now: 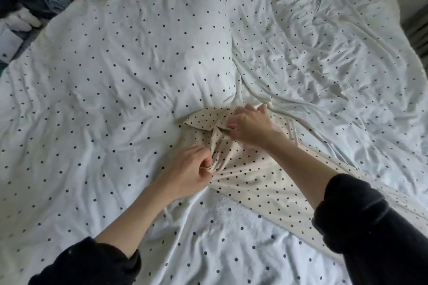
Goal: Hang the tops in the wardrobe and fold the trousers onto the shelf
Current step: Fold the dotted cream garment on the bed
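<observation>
Here a cream garment (245,176) with small dark dots lies on a white duvet (115,76) that carries the same kind of dots — whether it is a top or trousers cannot be told from its bunched shape; it runs from a gathered, twisted end near the middle of the duvet out toward the lower right edge of the view, lying flat and wider there; the left hand (187,173) rests at the near-left side of the garment, its fingers and thumb curled in and pinching a fold of the cream cloth at the gathered part; the right hand (250,125) lies on the far end of the garment, knuckles up, fingers bent and gripping the cloth where it bunches into creases; between the two hands the cloth is drawn into a tight twist; both forearms are bare, with dark sleeves (370,222) pushed up toward the elbows; beyond the duvet's far-left corner sit blurred, dark household things — too unclear to name
</observation>
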The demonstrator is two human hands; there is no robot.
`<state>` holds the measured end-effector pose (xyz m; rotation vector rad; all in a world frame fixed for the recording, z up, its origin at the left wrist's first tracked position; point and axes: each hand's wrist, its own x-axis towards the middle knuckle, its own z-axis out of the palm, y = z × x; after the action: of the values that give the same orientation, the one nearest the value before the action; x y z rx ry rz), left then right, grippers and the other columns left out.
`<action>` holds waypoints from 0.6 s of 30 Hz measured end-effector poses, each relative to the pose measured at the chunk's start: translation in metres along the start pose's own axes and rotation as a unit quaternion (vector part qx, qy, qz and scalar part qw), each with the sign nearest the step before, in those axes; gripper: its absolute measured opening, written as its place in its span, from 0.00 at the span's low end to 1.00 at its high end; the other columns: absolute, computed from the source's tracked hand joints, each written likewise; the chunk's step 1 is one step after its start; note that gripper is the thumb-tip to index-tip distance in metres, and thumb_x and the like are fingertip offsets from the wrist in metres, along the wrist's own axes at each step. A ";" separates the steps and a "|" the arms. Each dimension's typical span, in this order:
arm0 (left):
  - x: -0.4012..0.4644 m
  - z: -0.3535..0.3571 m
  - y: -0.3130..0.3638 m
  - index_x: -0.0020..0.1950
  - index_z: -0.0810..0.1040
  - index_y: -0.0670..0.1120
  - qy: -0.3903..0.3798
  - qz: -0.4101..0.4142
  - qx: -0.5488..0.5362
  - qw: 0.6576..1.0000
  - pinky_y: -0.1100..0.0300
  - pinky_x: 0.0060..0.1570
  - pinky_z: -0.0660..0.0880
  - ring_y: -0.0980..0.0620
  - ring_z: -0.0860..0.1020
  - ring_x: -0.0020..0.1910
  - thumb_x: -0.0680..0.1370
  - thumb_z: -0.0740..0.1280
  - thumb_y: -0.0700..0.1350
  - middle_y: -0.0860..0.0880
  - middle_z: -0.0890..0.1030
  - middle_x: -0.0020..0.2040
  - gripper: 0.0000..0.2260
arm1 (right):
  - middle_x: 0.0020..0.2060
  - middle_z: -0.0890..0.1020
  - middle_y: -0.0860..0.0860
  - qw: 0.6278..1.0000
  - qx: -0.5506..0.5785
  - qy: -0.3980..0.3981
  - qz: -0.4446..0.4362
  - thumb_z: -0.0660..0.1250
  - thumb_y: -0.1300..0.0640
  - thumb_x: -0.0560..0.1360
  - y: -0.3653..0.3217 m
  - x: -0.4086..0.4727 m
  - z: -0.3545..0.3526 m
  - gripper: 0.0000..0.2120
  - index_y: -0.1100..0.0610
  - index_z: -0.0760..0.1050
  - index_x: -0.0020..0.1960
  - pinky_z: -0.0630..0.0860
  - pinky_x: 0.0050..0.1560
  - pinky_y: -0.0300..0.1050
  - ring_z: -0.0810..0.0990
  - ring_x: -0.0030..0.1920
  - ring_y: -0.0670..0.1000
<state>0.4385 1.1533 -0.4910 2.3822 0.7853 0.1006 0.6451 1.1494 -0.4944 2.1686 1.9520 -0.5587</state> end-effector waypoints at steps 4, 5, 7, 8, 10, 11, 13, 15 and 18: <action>-0.013 0.002 -0.006 0.34 0.74 0.45 -0.028 0.013 -0.006 1.000 0.70 0.39 0.62 0.56 0.70 0.36 0.67 0.67 0.35 0.54 0.75 0.34 0.07 | 0.43 0.82 0.54 0.948 0.207 0.141 0.195 0.58 0.56 0.76 0.019 0.005 -0.004 0.11 0.55 0.79 0.51 0.70 0.59 0.51 0.78 0.48 0.55; -0.014 0.003 -0.006 0.34 0.75 0.45 -0.025 0.008 -0.008 1.000 0.68 0.40 0.64 0.57 0.71 0.35 0.69 0.67 0.35 0.54 0.76 0.33 0.06 | 0.43 0.82 0.57 0.904 0.288 0.165 0.268 0.59 0.57 0.74 0.029 0.003 -0.007 0.11 0.58 0.78 0.51 0.73 0.53 0.48 0.79 0.47 0.57; -0.015 0.005 -0.004 0.38 0.75 0.46 0.000 -0.031 -0.006 1.000 0.66 0.37 0.67 0.61 0.72 0.31 0.72 0.66 0.37 0.54 0.79 0.35 0.05 | 0.47 0.82 0.60 0.828 0.376 0.171 0.379 0.59 0.59 0.73 0.054 -0.005 -0.008 0.11 0.61 0.78 0.51 0.71 0.45 0.45 0.79 0.50 0.60; -0.013 0.006 -0.001 0.41 0.75 0.47 0.022 -0.057 -0.001 0.998 0.64 0.32 0.69 0.61 0.72 0.27 0.75 0.65 0.40 0.54 0.80 0.36 0.04 | 0.48 0.81 0.61 0.811 0.386 0.153 0.413 0.59 0.61 0.73 0.064 -0.011 -0.007 0.11 0.62 0.77 0.50 0.70 0.43 0.45 0.79 0.51 0.61; -0.005 0.007 0.007 0.49 0.75 0.46 0.069 -0.086 0.018 0.994 0.61 0.23 0.70 0.59 0.71 0.22 0.79 0.60 0.46 0.53 0.79 0.34 0.06 | 0.51 0.81 0.61 0.812 0.358 0.123 0.445 0.60 0.62 0.73 0.077 -0.020 0.000 0.10 0.62 0.77 0.51 0.72 0.45 0.47 0.79 0.52 0.61; 0.001 0.007 0.011 0.54 0.74 0.46 0.082 -0.089 0.034 0.992 0.61 0.20 0.69 0.58 0.71 0.23 0.79 0.57 0.49 0.52 0.77 0.34 0.10 | 0.54 0.79 0.60 0.833 0.319 0.127 0.434 0.61 0.61 0.73 0.079 -0.023 0.004 0.12 0.61 0.76 0.55 0.73 0.50 0.49 0.77 0.55 0.60; 0.015 0.007 0.016 0.65 0.69 0.50 0.072 -0.093 0.070 0.991 0.64 0.24 0.67 0.54 0.73 0.31 0.80 0.56 0.53 0.51 0.75 0.42 0.16 | 0.63 0.73 0.57 0.911 0.186 0.173 0.325 0.64 0.59 0.75 0.076 -0.027 0.010 0.19 0.56 0.70 0.65 0.68 0.62 0.53 0.72 0.62 0.57; 0.029 0.008 0.018 0.71 0.65 0.56 0.021 -0.092 0.100 0.991 0.62 0.37 0.74 0.52 0.74 0.45 0.79 0.58 0.55 0.49 0.70 0.51 0.20 | 0.68 0.66 0.55 0.968 0.052 0.195 0.150 0.66 0.55 0.75 0.069 -0.027 0.010 0.26 0.49 0.64 0.71 0.63 0.66 0.55 0.67 0.66 0.56; 0.040 0.009 0.020 0.70 0.68 0.55 -0.031 -0.123 0.101 0.987 0.56 0.53 0.74 0.49 0.70 0.56 0.78 0.60 0.57 0.48 0.66 0.55 0.21 | 0.72 0.61 0.52 0.992 -0.031 0.115 0.049 0.65 0.50 0.76 0.065 -0.020 0.012 0.24 0.44 0.65 0.71 0.59 0.67 0.56 0.61 0.70 0.55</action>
<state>0.4838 1.1585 -0.4915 2.4391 1.0972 -0.1604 0.7057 1.1181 -0.5054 2.3652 1.9272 -0.2382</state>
